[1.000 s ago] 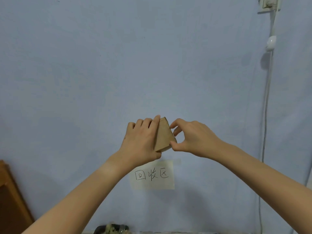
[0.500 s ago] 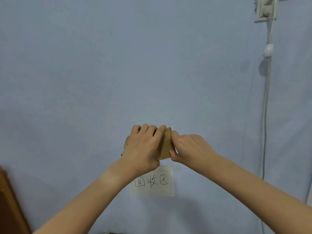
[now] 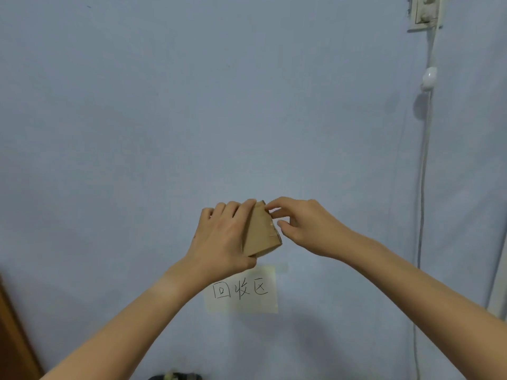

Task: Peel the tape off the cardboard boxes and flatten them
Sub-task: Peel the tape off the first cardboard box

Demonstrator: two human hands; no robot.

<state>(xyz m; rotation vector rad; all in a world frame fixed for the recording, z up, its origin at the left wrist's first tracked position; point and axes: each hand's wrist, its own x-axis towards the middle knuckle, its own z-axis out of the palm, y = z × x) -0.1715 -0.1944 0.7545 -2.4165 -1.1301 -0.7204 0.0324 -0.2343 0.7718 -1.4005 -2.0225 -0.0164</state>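
Brown corrugated card makes up the small brown cardboard box (image 3: 260, 231), which is held up in mid-air just below the middle of the view, in front of a pale blue wall (image 3: 164, 105). It looks partly squashed into a wedge, narrow at the top and wider at the bottom, with one plain face turned toward the camera and a dark open edge down its right side. A tiny pale glint sits on that edge; whether it is tape cannot be told.

The left hand (image 3: 222, 239) has its grip clamped on the box, with its fingers wrapped over the left side and top and its thumb under the lower corner, so it hides most of the left half. The right hand (image 3: 304, 226) reaches in from the right with curled fingers. Its forefinger tip touches the upper corner and its thumb tip lies just beside the right edge, the two tips apart. Whether this grip pinches anything cannot be told.

Just below the box a pale yellow paper note (image 3: 263, 305) with handwritten black characters is stuck to the wall, its top left corner covered by the left wrist. At upper right a white wall socket (image 3: 424, 12) feeds a white hanging cord (image 3: 424, 160) with an inline switch (image 3: 429, 78). A brown wooden edge (image 3: 11, 338) shows at lower left.
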